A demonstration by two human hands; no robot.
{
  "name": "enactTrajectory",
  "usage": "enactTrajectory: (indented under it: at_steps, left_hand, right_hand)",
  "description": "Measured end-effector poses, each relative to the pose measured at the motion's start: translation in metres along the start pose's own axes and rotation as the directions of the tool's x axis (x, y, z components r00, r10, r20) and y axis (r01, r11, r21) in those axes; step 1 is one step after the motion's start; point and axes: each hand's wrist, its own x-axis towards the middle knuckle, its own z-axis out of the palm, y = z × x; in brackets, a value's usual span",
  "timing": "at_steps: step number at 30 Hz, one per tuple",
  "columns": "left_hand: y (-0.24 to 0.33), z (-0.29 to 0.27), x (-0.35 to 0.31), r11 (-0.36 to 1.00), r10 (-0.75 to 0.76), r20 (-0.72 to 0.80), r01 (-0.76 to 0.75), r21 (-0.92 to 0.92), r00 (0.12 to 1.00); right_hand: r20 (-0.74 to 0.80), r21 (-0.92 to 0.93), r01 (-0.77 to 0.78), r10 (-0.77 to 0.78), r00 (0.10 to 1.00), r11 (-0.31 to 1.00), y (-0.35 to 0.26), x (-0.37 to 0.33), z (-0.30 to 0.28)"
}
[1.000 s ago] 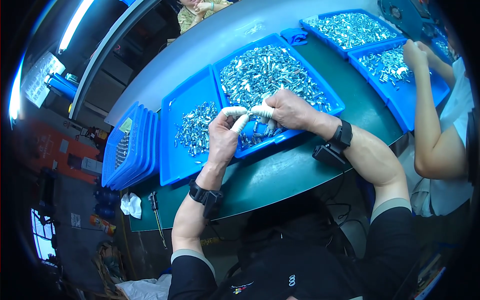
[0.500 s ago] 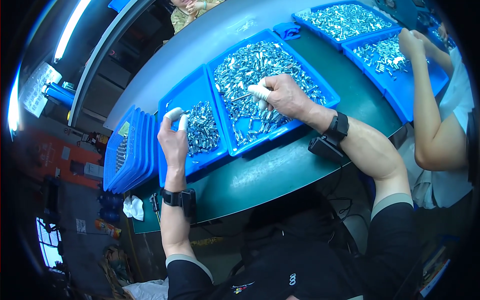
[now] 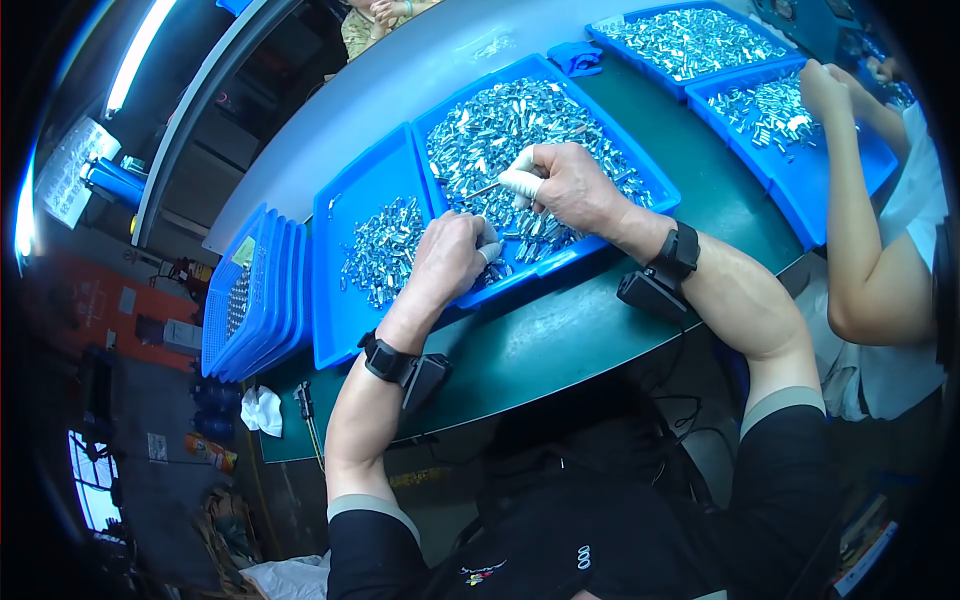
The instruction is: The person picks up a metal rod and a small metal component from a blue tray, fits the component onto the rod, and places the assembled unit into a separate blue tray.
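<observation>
— While both hands sit over the big tray (image 3: 655,185), where exactly are the metal parts (image 3: 520,125)?

— Heaped in that tray, mostly beyond and around the fingers. The left hand (image 3: 450,258) lies knuckles-up at the tray's near-left corner, curled down onto the parts at the pile's near edge. The right hand (image 3: 570,185) rests a little farther in and to the right, on the heap itself.

— Are the hands together?

— Close, but apart. The right thumb and forefinger, capped in white finger cots (image 3: 520,183), are pinched on something small; I cannot tell what. The left fingers are folded in, one white cot showing at the tip; whether they grip a part is hidden.

— And the stuff itself?

— The parts are small, shiny, silvery pieces, short and roughly cylindrical, jumbled every way. The tray is blue plastic, shallow, rectangular with a raised rim. To its left, touching it, is a second tray (image 3: 340,320) of the same kind with a thinner scatter of parts (image 3: 385,250) in the middle.

— Anything else nearby?

— A stack of blue trays (image 3: 250,300) farther left, on the dark green table (image 3: 560,340). Each wrist wears a black band with a black box. Far right, two more trays (image 3: 800,190) of parts, with another person's hand (image 3: 825,90) over one.
</observation>
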Motion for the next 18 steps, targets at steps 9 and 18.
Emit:
enactTrajectory:
  at_steps: [9,18]
  left_hand:
    - [-0.023,0.019,-0.015,0.943,-0.133,-0.334,0.015,-0.334,0.933]
    - [-0.015,0.017,-0.019,0.954,-0.026,-0.508,-0.13,-0.269,0.861]
  right_hand:
    - [-0.022,-0.086,0.01,-0.012,1.0,0.996,-0.001,0.001,-0.001]
    - [0.057,-0.255,0.061,-0.048,0.997,0.965,-0.002,-0.001,0.001]
